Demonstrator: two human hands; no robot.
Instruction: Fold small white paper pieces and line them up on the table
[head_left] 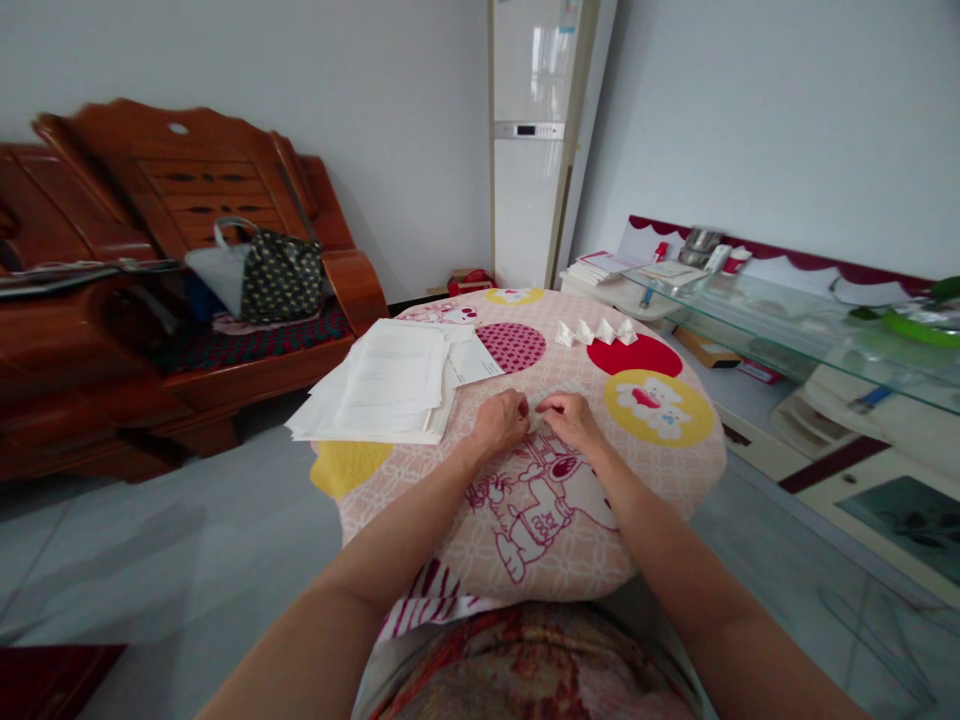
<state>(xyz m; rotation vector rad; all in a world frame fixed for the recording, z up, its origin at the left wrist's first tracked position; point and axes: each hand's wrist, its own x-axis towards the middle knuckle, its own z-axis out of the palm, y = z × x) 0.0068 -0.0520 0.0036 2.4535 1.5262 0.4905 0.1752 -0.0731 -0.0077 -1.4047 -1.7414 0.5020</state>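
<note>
My left hand (498, 421) and my right hand (572, 417) meet over the middle of a round table with a pink patterned cloth (660, 470). Both have their fingers curled and pinched together on a small pale piece (537, 411) between them, too small to name. Several small white folded paper shapes (596, 332) stand in a row at the far side of the table. A stack of white paper sheets (390, 382) lies on the table's left part, hanging over the edge.
A carved wooden sofa (172, 180) with a handbag (262, 272) stands at the left. A tall white floor air conditioner (534, 140) is in the corner. A glass-topped low cabinet (787, 330) with clutter runs along the right wall. Grey tiled floor (165, 540) surrounds the table.
</note>
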